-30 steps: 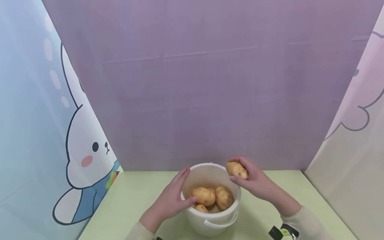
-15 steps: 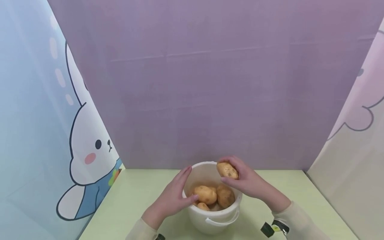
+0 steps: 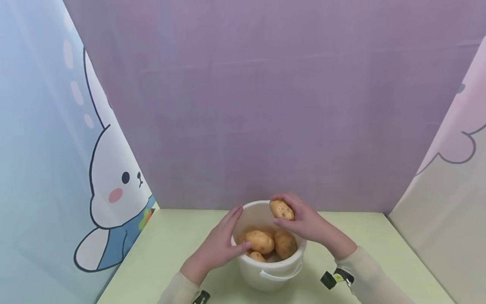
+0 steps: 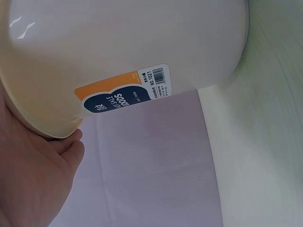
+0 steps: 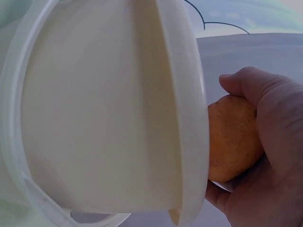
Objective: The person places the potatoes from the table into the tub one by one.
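A white plastic bucket (image 3: 262,274) stands upright with several potatoes (image 3: 260,241) inside. My left hand (image 3: 220,245) holds the bucket's left rim, its thumb reaching over the near side and its fingers along the far left. In the left wrist view that hand (image 4: 35,165) is at the rim, above an orange and navy label (image 4: 125,90) on the bucket wall. Over the right back part of the opening, my right hand (image 3: 303,217) grips a potato (image 3: 282,210) between thumb and fingers. From the right wrist, the gripped potato (image 5: 234,139) shows just beyond the rim, partly hidden by it.
The bucket's white handle (image 3: 281,276) hangs down at its front right. A pale green tabletop (image 3: 353,232) extends on both sides. Behind it rises a purple backdrop (image 3: 247,105), with a blue rabbit-print curtain (image 3: 41,169) on the left and a pale printed one (image 3: 455,202) on the right.
My right hand has moved left with its potato, from the bucket's right edge to over its opening. My left hand keeps its place on the rim. The whole view has shifted slightly.
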Demonstrator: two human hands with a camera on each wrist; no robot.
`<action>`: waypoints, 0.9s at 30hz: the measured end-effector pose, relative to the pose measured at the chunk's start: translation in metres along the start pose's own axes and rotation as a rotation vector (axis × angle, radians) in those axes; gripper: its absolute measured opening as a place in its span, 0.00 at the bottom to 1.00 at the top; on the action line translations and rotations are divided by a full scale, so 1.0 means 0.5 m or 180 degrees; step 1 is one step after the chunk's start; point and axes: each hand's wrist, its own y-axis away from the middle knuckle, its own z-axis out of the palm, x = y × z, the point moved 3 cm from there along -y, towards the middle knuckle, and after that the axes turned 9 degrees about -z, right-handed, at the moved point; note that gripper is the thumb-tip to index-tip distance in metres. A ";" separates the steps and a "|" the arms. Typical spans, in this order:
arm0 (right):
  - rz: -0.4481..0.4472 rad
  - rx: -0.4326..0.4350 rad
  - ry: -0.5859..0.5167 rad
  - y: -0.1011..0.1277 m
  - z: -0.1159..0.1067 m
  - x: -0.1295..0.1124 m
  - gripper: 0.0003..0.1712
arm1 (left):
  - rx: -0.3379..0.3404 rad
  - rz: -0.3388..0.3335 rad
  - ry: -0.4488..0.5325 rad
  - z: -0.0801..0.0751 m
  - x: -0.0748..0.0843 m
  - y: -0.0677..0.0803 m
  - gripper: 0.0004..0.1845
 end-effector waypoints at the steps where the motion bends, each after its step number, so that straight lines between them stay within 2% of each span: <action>1: -0.0012 -0.0005 0.0006 -0.002 0.002 0.002 0.31 | -0.0002 -0.0008 -0.0008 0.000 -0.001 -0.001 0.56; 7: -0.0063 -0.0051 0.0039 -0.008 0.014 0.010 0.32 | -0.0047 -0.0094 -0.0010 0.003 -0.004 0.005 0.56; 15: -0.0140 -0.0026 0.0144 -0.012 0.024 0.021 0.33 | -0.0034 -0.0037 0.0056 0.005 0.001 0.001 0.55; 27: -0.0071 0.0032 0.0223 0.008 0.026 0.023 0.33 | -0.0134 0.0006 0.0120 0.013 0.011 0.002 0.56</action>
